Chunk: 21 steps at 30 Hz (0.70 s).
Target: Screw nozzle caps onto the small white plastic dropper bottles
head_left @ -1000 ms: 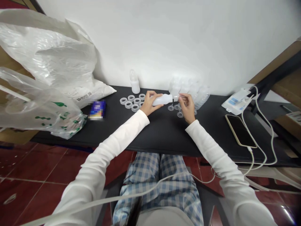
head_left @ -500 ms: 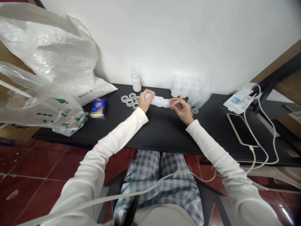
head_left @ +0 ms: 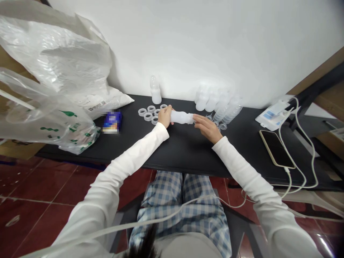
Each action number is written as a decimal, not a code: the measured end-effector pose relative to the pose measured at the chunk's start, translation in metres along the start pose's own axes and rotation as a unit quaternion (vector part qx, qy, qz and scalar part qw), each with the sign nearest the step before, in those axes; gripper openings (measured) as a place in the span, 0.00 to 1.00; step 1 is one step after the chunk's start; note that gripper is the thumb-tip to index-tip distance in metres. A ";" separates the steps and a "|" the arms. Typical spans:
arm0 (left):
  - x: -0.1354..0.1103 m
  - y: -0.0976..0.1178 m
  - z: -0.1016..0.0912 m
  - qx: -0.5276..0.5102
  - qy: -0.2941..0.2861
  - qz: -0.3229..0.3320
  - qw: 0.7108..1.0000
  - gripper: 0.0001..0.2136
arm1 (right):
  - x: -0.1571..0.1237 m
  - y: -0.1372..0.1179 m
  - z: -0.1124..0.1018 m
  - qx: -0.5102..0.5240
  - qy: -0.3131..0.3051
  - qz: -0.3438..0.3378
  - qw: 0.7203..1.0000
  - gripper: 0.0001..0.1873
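A frosted white baby bottle (head_left: 180,117) is held sideways above the black table, its neck pointing right. My left hand (head_left: 165,116) is wrapped round its base end. At the neck end, the fingers of my right hand (head_left: 208,128) are closed together against the bottle's mouth; the thumb and whatever lies under the fingers are hidden. Several pale collar rings (head_left: 148,116) lie flat left of my left hand. Clear teats (head_left: 223,126) lie just beyond my right hand, partly covered by it.
One capped bottle (head_left: 156,95) stands near the wall. Several white bottles (head_left: 201,102) and stacked clear covers (head_left: 221,111) stand at back right. A blue packet (head_left: 112,122) and plastic bags (head_left: 72,71) are on the left. A phone (head_left: 276,147) with a cable lies right.
My right hand's fingers have gone from a pinch at the bottle's mouth to lying straighter over it. My left hand has shifted its hold back to the base, showing more of the bottle.
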State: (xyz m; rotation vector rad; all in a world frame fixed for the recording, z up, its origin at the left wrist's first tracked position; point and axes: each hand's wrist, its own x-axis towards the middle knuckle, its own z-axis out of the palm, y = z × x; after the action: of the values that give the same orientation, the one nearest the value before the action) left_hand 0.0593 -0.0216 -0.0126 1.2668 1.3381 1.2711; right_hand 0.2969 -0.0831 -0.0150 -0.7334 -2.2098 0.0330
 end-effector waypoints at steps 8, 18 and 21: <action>-0.004 0.004 0.003 -0.017 0.012 -0.065 0.998 0.16 | -0.001 0.005 -0.002 -0.012 -0.017 -0.038 0.999 0.17; -0.007 -0.002 0.003 -0.045 0.036 0.118 0.991 0.26 | 0.004 0.003 0.007 -0.010 0.034 0.035 0.999 0.10; -0.011 -0.004 0.003 -0.036 0.040 0.163 0.985 0.31 | 0.004 0.002 0.009 0.023 0.060 0.082 0.995 0.13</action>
State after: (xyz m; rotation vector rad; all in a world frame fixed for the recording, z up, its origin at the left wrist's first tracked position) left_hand 0.0633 -0.0324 -0.0174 1.4379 1.1582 1.5954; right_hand 0.2889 -0.0777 -0.0188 -0.8685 -2.0243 0.1181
